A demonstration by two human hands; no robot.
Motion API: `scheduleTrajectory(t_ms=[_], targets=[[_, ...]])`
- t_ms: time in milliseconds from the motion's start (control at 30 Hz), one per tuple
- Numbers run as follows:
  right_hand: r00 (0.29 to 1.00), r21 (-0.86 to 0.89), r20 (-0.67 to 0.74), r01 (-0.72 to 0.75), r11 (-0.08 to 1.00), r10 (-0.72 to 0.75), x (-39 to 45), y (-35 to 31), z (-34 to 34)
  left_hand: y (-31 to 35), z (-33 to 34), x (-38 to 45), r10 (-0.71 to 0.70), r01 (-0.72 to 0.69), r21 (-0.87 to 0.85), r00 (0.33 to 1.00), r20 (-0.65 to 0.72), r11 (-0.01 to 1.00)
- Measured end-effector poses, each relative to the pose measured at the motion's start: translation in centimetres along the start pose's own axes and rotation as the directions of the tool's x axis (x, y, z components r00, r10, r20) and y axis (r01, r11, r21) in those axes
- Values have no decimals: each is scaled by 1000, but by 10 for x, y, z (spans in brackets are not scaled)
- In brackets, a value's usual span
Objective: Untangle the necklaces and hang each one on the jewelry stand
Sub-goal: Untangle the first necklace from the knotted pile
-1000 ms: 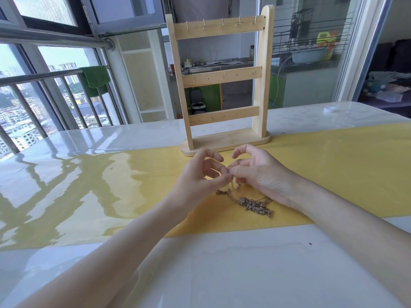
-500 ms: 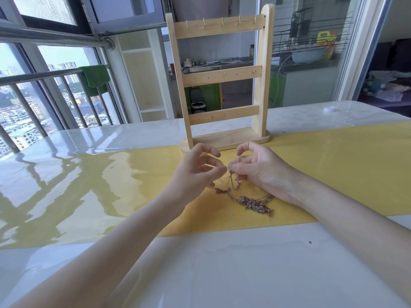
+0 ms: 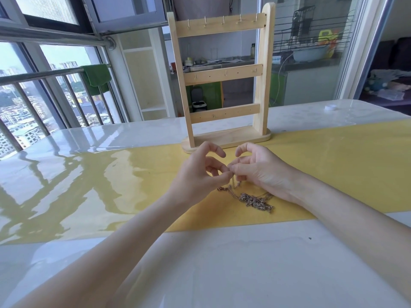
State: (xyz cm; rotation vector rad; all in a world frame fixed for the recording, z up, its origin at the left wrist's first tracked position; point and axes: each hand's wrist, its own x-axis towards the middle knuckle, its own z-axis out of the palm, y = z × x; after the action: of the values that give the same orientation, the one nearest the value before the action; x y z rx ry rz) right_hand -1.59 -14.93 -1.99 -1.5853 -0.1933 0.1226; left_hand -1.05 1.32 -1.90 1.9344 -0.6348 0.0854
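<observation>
Both hands pinch one chain above the tangle.
Left hand [image 3: 200, 174] and right hand [image 3: 260, 172] meet fingertip to fingertip; necklaces [image 3: 253, 198] lie on the desk [image 3: 222, 263] before the jewelry stand [image 3: 224, 74].

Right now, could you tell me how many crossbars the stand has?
3. On the stand, the top bar carries hooks, the middle bar sits halfway, and the bottom bar is just above the base. None seems hidden.

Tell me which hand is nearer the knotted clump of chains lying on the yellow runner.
Right. The right hand sits just above the clump, its wrist beside it; the left hand is farther off to the left.
</observation>
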Motion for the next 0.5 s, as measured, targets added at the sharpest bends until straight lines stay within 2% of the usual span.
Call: scheduleTrajectory(t_ms=[167,400,500], targets=[[996,79,81,-43,996,37,-3,-3,-1,1,4,-2,11,-11,-32,1000,7,999],[998,87,56,-8,996,3,-2,-3,3,-2,9,-3,23,-28,-52,996,-91,998],[998,-30,-12,58,998,-58,-3,-4,6,-1,8,-1,-78,64,-116,990,-121,991]])
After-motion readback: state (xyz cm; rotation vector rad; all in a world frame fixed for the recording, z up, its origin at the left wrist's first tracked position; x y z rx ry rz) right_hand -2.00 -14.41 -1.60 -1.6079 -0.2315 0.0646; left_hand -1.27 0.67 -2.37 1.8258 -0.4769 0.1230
